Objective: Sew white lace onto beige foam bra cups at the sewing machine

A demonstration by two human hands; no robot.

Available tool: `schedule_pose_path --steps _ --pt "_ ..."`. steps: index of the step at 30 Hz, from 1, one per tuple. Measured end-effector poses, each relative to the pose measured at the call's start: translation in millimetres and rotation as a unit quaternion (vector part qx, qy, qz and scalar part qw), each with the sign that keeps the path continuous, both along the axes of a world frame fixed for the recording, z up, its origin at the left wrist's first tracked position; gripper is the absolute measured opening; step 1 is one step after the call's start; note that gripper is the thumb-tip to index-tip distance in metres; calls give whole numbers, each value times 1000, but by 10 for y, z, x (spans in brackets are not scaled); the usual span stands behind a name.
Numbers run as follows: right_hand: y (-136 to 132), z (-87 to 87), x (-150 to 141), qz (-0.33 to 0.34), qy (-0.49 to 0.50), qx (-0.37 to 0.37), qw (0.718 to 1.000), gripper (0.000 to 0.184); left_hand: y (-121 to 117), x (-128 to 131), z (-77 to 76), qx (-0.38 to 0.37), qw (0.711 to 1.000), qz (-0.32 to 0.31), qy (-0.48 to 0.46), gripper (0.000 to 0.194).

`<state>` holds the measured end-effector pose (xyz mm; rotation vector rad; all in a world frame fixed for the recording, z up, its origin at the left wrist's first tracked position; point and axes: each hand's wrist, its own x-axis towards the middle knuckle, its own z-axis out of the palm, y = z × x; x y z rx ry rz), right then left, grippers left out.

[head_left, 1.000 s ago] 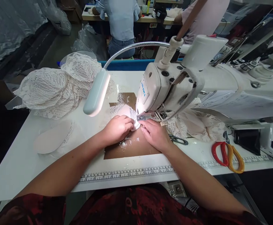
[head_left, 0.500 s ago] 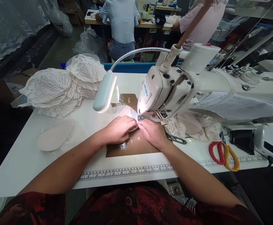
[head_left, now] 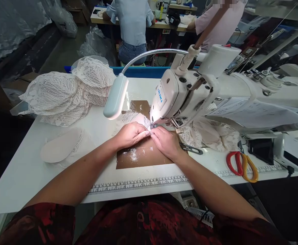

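Observation:
A white sewing machine (head_left: 169, 95) stands right of centre, its needle area just beyond my fingertips. A lace-edged cup piece (head_left: 141, 119) with a pale pink lining lies at the needle. My left hand (head_left: 131, 135) pinches the near edge of this piece between thumb and fingers. Close against it, my right hand (head_left: 165, 141) has its fingers closed on the same edge, to the right. Both hands rest over a brown plate (head_left: 138, 159) on the table. The needle tip and the edge under my fingers are mostly hidden.
Stacked lace cups (head_left: 62, 92) stand at the back left, with a flat beige pad (head_left: 60, 145) nearer. A lamp (head_left: 116, 97) hangs left of the machine head. Lace pieces (head_left: 210, 132), thread snips (head_left: 192, 148) and scissors (head_left: 242, 166) lie right. Two people work behind.
My left hand has changed its grip: its thumb now stretches toward the right fingertips along the edge. The cup piece has shifted slightly. My right hand stays near the needle.

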<state>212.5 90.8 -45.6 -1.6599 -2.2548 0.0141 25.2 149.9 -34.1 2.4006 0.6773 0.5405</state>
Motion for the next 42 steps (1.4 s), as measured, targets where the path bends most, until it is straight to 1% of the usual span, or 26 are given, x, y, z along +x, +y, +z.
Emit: schedule_pose_path --steps 3,6,9,12,14,17,18,20,23,24,27,32,36,42 --pt "1 -3 42 21 23 -3 1000 30 -6 -29 12 76 996 -19 46 33" --pt "-20 -15 106 45 29 -10 999 31 -1 -69 6 152 985 -25 84 30" --pt "-75 -33 173 90 15 0 996 26 -2 -91 3 181 979 -27 86 34" --pt "-138 -34 226 140 6 6 990 27 -39 -68 27 214 971 -29 105 34" --pt "-162 -21 250 157 3 3 988 28 -83 -33 51 232 964 -35 128 33" --pt "-165 -2 265 171 21 -4 985 27 -142 15 69 236 959 -36 150 31" --pt "-161 1 264 168 33 -8 985 27 -153 23 68 233 960 -34 153 31" --pt "-153 1 256 134 48 -13 990 29 -162 27 60 231 960 -29 153 31" --pt "-152 -7 232 72 14 -19 997 33 -160 17 51 233 960 -30 151 31" --pt "-155 -9 223 68 -7 -21 997 33 -161 15 51 235 960 -32 152 31" --pt "-172 -7 203 86 -50 -26 995 35 -175 18 54 241 956 -40 164 32" --pt "-190 22 189 92 -65 -36 993 34 -189 38 1 241 958 -29 155 32" --pt "-166 29 172 78 -75 -41 993 36 -158 39 -42 252 957 -7 146 33" --pt "-110 -18 140 44 -79 -36 995 43 -96 34 -44 258 957 26 133 32"
